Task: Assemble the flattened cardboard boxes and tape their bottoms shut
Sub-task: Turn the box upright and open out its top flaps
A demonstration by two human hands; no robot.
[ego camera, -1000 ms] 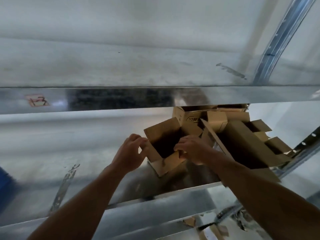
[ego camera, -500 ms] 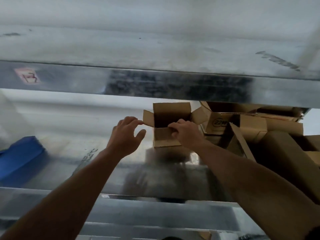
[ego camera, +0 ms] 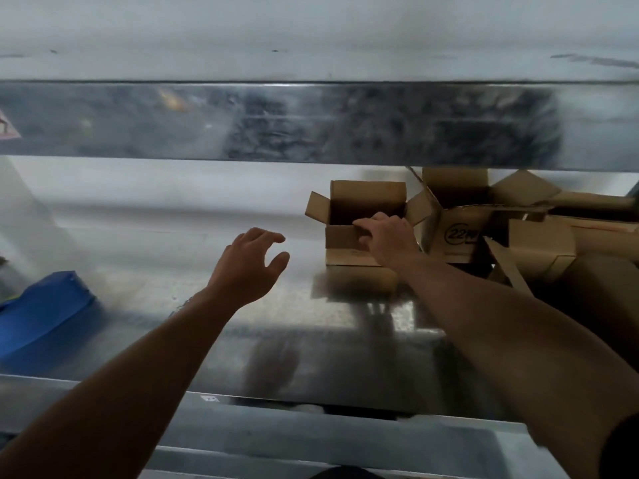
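The head view is smeared by blur throughout, so edges and fine detail are soft. A small open box [ego camera: 342,245] stands upright on a shiny metal shelf [ego camera: 207,305], a little right of centre, its four top flaps spread outward and its inside dark. Its bottom rests on the shelf and is hidden, so any tape there cannot be seen. The right hand [ego camera: 387,242] grips the box at its near wall: the fingers [ego camera: 361,223] curl over the top edge into the opening while the thumb presses the front face, and the hand covers the wall's right part. The left hand [ego camera: 249,267] hangs above the shelf to the left of the box, apart from it, with fingers loosely curved and thumb spread, holding nothing. Just beside the box on the right lies a pile [ego camera: 456,233] of more boxes with flaps at all angles; the nearest carries a round print reading "22", the rest of it cut by a flap, and the pile runs off the right edge and under shadow, so their number cannot be told. A broad metal beam [ego camera: 311,122] crosses the top of the view and hides the space behind the flaps. At far left a blue thing [ego camera: 45,312] sits on the shelf, too blurred to identify, and a red-and-white sticker [ego camera: 7,127] on the beam is cut by the frame. Both forearms enter from the bottom corners.
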